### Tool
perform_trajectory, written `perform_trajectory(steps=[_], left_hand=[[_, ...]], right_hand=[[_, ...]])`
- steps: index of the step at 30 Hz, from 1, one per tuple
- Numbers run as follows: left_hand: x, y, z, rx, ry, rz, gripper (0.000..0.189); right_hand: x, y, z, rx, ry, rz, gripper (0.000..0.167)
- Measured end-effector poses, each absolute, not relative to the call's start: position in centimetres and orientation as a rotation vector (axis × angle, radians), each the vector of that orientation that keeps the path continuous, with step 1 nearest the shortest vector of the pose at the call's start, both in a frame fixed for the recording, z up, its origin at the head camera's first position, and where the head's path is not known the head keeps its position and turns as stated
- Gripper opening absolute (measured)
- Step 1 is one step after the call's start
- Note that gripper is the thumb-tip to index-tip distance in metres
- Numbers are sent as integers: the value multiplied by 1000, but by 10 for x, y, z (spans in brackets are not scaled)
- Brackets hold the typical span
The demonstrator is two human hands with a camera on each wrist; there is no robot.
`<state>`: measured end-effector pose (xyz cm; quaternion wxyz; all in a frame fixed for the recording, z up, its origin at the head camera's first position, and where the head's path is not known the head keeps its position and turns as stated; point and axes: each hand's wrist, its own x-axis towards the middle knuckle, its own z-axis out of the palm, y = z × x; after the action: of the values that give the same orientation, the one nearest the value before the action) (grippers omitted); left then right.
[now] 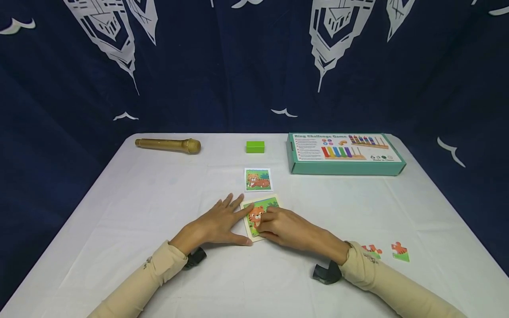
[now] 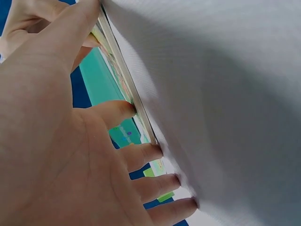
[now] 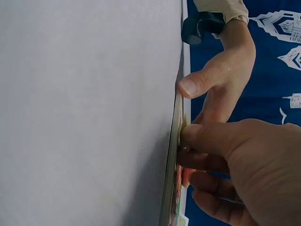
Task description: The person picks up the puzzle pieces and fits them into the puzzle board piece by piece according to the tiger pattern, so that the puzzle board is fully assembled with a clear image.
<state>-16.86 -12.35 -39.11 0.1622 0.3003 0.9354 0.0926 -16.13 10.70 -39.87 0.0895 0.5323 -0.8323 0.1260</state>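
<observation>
A small tiger jigsaw puzzle [image 1: 254, 212] in a pale wooden tray [image 1: 247, 229] lies at the middle of the table. My left hand [image 1: 222, 223] is spread at its left side, fingers straight, with the index finger reaching over the picture and the thumb at the near edge. In the left wrist view those fingertips touch along the tray and cloth. My right hand [image 1: 286, 227] is bent over the picture's right part, pinching a puzzle piece [image 3: 184, 126] between thumb and fingers at the tray surface. Most of that piece is hidden by the fingers.
Behind the tray lies a tiger picture card [image 1: 258, 180], then a green block [image 1: 255, 147]. A gold microphone [image 1: 169, 145] is at the back left, a teal game box [image 1: 346, 154] at the back right. Loose puzzle pieces [image 1: 400, 251] lie by the right forearm.
</observation>
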Motion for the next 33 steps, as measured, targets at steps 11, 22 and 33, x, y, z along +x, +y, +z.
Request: perform_trajectory(steps=[11,22,33], left_hand=[[-169,-124,-391,840,2672,289,100],[-169,-126,-391,834,2655,360,104],[-169,-128,-391,825,2639,398,104]], right_hand=[[-163,106,-402,1573,-2457,293,9],[-161,107,-398,1531,-2549,220,16],[-157,119,-388,1504,-2674,343,27]])
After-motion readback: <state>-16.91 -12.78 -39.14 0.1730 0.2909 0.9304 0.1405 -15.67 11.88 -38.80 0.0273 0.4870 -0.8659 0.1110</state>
